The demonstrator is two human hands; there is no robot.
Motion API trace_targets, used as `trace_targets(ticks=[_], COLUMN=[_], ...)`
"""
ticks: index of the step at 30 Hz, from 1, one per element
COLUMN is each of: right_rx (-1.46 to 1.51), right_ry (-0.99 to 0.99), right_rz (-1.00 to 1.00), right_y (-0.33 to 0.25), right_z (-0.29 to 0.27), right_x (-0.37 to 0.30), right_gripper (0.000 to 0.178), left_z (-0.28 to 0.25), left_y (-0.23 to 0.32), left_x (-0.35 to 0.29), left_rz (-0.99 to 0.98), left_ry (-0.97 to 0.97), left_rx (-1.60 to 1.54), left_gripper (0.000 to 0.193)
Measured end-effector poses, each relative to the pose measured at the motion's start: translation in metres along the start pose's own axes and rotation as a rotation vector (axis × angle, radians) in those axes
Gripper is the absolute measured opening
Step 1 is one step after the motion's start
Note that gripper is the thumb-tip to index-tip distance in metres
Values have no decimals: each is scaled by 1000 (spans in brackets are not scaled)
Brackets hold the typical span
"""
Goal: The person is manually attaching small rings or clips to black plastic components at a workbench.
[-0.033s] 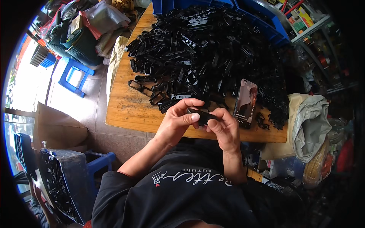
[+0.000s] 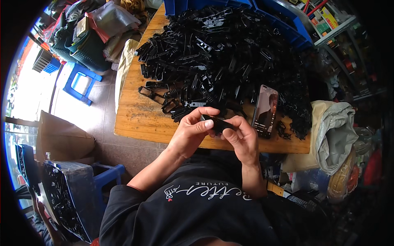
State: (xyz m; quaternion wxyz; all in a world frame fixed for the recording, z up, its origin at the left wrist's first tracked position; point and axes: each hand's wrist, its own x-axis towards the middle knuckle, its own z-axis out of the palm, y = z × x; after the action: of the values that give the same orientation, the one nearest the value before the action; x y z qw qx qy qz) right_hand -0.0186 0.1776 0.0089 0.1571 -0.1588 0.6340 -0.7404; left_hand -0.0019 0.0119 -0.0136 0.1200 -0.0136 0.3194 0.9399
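Note:
Between my two hands, just over the table's near edge, is a small elongated black plastic part (image 2: 220, 124). My left hand (image 2: 196, 128) pinches its left end, with the thumb on top and the index finger curled behind. At its right end, my right hand (image 2: 244, 137) grips with thumb and fingers. The fingers cover both ends of the part, and its underside is hidden. Beyond my hands, a large heap of similar black plastic parts (image 2: 221, 61) covers much of the wooden table (image 2: 135, 119).
A phone (image 2: 266, 108) with a lit screen lies right of my hands against the heap. Blue bins (image 2: 283, 22) stand at the table's far edge. A blue stool (image 2: 82, 84) is on the floor at left, and a grey sack (image 2: 336, 135) at right. Another person's arm (image 2: 45, 217) shows lower left.
The black part has tilted slightly between my fingers, and my left thumb has shifted a little on it. Both hands stay in nearly the same place.

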Motion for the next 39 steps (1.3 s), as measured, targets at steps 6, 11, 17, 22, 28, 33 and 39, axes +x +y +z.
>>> trace_targets(ticks=[6, 11, 17, 22, 28, 33, 39], right_rx=[-1156, -673, -609, -704, -1239, -1309, -1295], right_ry=[21, 88, 88, 410, 785, 683, 665], right_rz=[-303, -116, -463, -162, 27, 43, 117], right_y=[16, 10, -7, -24, -14, -1, -9], right_z=[-1, -1, -11, -60, -148, -151, -150], right_x=[-2, -15, -17, -41, -81, -83, -85], right_gripper=[28, 25, 27, 22, 12, 11, 8], left_z=[-12, -17, 18, 4, 3, 5, 3], left_y=[23, 14, -7, -8, -10, -14, -10], left_x=[-1, -8, -11, -6, -1, -1, -1], left_rz=[131, 41, -205, -174, -169, -203, -187], left_ry=[106, 28, 32, 37, 22, 15, 68], left_rx=[-267, -208, 106, 118, 84, 92, 125], left_gripper=[18, 11, 24, 16, 20, 24, 25])
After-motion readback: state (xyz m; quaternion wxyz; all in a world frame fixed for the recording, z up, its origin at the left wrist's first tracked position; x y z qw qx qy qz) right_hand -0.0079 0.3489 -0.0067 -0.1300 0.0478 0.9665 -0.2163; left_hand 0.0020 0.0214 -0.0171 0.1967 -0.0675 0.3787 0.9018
